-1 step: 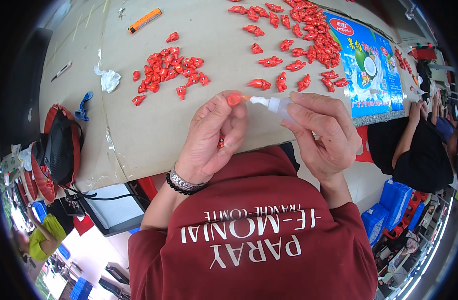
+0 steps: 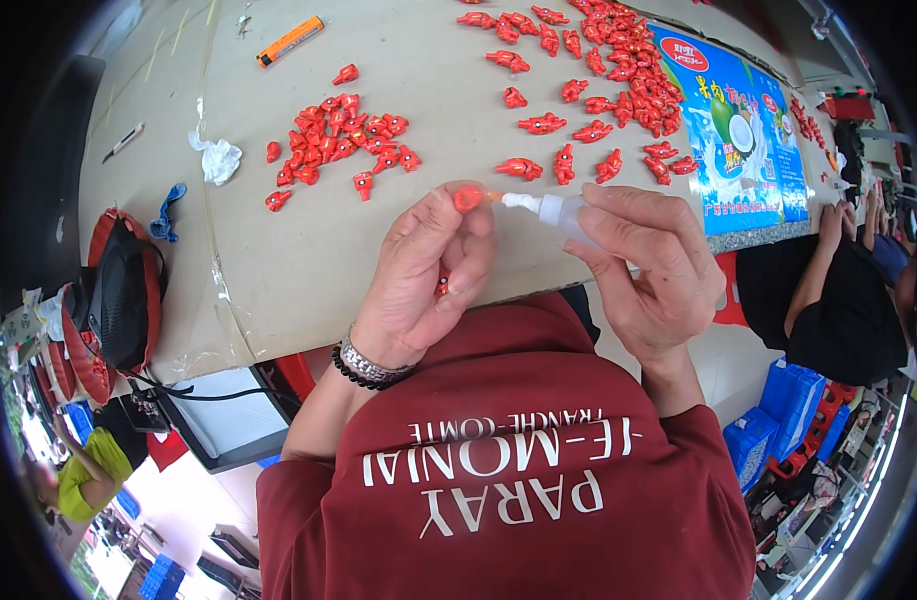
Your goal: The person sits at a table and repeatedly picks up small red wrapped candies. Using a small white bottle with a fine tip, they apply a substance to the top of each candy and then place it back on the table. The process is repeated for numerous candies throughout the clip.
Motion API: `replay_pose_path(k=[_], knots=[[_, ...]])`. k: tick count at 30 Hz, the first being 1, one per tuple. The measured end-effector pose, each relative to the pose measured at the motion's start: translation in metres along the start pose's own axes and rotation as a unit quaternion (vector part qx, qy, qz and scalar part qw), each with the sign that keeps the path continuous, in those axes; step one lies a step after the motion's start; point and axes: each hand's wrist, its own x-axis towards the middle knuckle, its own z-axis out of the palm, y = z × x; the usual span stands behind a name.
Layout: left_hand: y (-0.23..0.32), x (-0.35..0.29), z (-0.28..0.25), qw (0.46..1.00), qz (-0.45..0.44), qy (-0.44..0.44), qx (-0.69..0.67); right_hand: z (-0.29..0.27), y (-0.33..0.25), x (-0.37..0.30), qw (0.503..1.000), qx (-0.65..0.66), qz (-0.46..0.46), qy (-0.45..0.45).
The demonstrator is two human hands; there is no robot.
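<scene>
Between thumb and index finger, my left hand (image 2: 424,265) pinches a small red plastic piece (image 2: 468,199), its round end turned toward the right. Another red piece (image 2: 443,284) is tucked against the palm under the curled fingers. My right hand (image 2: 659,260) grips a translucent squeeze bottle (image 2: 569,214), tilted nearly level. Its white nozzle with a thin orange tip points left and meets or nearly meets the red piece; actual contact is too small to tell. Beyond my hands lie a loose pile of small red parts (image 2: 329,145) and a larger heap of longer red figures (image 2: 639,75).
On the table (image 2: 269,260) are an orange tube (image 2: 290,41), a pen (image 2: 124,143), crumpled tissue (image 2: 219,160) and a blue strip (image 2: 166,212). A blue printed sheet (image 2: 724,130) lies right. A black-and-red bag (image 2: 124,290) sits at the left edge. A person in black (image 2: 844,310) works at right.
</scene>
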Motion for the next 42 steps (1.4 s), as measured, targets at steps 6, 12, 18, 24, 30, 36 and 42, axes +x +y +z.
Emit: replay_pose_path(k=[6,12,18,24,30,36,42], knots=[[0.001,0.0,-0.005,1.0,-0.008,-0.009,-0.023,0.006,0.022,0.008,0.928,0.226,0.292,0.057],[0.004,0.0,-0.015,0.998,-0.014,-0.041,-0.053,0.027,0.054,0.032,0.854,0.349,0.387,0.019],[0.006,-0.004,-0.018,0.993,-0.034,-0.044,-0.106,0.053,0.089,0.058,0.97,-0.01,0.228,-0.076],[0.008,-0.005,-0.022,0.991,-0.039,-0.039,-0.125,0.065,0.087,0.069,0.945,-0.185,0.176,-0.202],[0.009,-0.003,-0.023,0.99,-0.026,-0.048,-0.128,0.079,0.084,0.063,0.943,-0.24,0.122,-0.196],[0.01,-0.004,-0.017,0.998,0.026,-0.012,-0.062,0.061,0.066,0.06,0.983,-0.045,0.113,-0.136],[0.009,-0.001,-0.017,0.998,0.032,0.003,-0.047,0.047,0.034,0.044,0.931,0.267,0.214,-0.124]])
